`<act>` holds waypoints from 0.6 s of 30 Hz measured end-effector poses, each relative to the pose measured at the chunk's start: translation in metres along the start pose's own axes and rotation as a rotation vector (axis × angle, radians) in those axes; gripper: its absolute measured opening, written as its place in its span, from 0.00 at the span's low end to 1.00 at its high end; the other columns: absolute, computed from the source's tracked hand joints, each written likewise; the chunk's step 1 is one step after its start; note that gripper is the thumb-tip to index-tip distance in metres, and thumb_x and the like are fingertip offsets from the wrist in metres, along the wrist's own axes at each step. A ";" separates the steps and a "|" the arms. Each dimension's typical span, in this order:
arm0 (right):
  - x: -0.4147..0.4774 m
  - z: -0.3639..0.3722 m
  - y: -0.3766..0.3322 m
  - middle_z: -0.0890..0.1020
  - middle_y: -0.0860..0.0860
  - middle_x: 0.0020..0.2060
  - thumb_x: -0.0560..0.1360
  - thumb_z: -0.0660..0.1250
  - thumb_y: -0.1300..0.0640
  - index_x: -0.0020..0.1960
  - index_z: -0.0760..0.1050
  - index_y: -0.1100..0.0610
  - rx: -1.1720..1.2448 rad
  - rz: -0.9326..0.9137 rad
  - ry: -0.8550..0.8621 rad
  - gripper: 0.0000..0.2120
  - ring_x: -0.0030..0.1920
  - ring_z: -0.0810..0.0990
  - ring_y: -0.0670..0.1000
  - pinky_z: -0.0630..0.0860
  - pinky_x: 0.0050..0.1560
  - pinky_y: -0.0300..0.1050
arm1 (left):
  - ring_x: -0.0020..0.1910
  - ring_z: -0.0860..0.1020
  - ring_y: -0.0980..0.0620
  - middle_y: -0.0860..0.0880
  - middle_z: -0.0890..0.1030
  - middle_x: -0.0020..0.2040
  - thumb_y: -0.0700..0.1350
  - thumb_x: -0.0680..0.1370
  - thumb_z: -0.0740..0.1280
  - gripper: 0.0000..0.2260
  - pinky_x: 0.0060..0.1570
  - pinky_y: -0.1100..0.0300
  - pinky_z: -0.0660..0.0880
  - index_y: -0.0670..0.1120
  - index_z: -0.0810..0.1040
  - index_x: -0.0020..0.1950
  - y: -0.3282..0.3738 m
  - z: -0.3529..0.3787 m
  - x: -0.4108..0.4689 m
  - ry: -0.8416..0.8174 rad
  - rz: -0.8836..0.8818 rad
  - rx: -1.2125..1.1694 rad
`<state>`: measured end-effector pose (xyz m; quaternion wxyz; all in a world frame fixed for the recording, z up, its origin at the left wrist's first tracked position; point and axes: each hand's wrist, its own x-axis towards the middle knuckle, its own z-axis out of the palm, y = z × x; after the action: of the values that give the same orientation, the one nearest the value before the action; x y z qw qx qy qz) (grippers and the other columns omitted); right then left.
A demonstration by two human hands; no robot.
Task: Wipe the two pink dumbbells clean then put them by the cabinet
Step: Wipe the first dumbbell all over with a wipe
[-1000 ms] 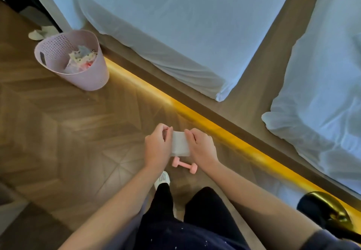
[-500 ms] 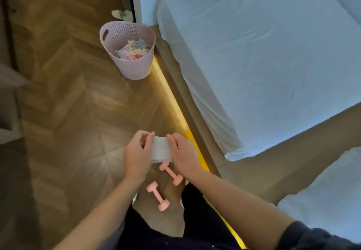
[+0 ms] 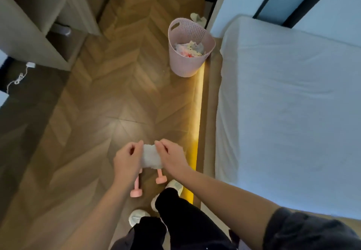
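Note:
Two pink dumbbells lie on the wooden floor just ahead of my feet: the left dumbbell [image 3: 136,190] and the right dumbbell [image 3: 160,178], both partly hidden by my hands. Above them I hold a white wipe [image 3: 151,157] stretched between both hands. My left hand [image 3: 128,159] pinches its left edge and my right hand [image 3: 170,157] pinches its right edge. The wipe hangs in the air and does not touch either dumbbell. A pale cabinet [image 3: 29,35] stands at the upper left.
A pink perforated basket [image 3: 188,62] with crumpled trash stands by the bed corner. A bed with a white sheet [image 3: 293,113] fills the right side, with a glowing yellow strip [image 3: 197,132] along its base. A white charger and cable [image 3: 21,74] lie at the left.
The view has swung left, so the cabinet has come into sight and the bed sits at the right. Both dumbbells now show below my hands. The wipe stays held between both hands.

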<state>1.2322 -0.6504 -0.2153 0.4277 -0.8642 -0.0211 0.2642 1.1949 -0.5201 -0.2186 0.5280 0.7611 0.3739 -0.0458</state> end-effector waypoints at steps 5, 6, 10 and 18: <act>0.000 0.026 0.001 0.71 0.44 0.31 0.83 0.59 0.52 0.33 0.69 0.51 0.190 0.043 -0.078 0.19 0.33 0.68 0.42 0.64 0.36 0.38 | 0.30 0.69 0.57 0.51 0.71 0.29 0.46 0.82 0.62 0.19 0.29 0.64 0.60 0.46 0.68 0.31 -0.022 -0.011 -0.007 0.196 0.090 0.085; 0.001 0.029 0.002 0.72 0.44 0.31 0.83 0.60 0.52 0.34 0.71 0.51 0.234 0.072 -0.085 0.18 0.34 0.69 0.42 0.65 0.35 0.36 | 0.30 0.69 0.56 0.51 0.71 0.29 0.46 0.82 0.62 0.19 0.29 0.63 0.60 0.46 0.67 0.31 -0.025 -0.010 -0.008 0.224 0.077 0.099; 0.011 0.049 0.013 0.81 0.52 0.45 0.82 0.62 0.49 0.51 0.79 0.58 0.417 0.358 -0.223 0.14 0.46 0.79 0.49 0.76 0.43 0.40 | 0.35 0.74 0.46 0.47 0.75 0.33 0.50 0.83 0.59 0.17 0.34 0.53 0.65 0.46 0.69 0.36 -0.055 0.000 -0.007 0.258 -0.029 0.153; 0.101 0.122 0.105 0.79 0.54 0.39 0.81 0.62 0.46 0.38 0.75 0.56 -0.014 0.292 -0.423 0.18 0.42 0.78 0.51 0.75 0.45 0.47 | 0.34 0.74 0.52 0.48 0.76 0.35 0.51 0.84 0.58 0.15 0.29 0.58 0.63 0.47 0.71 0.39 -0.175 0.076 0.047 0.379 -0.259 0.047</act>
<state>1.2412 -0.6015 -0.3992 0.3651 -0.7865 0.0132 0.4980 1.1454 -0.5309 -0.4079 0.4204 0.7138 0.5597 0.0219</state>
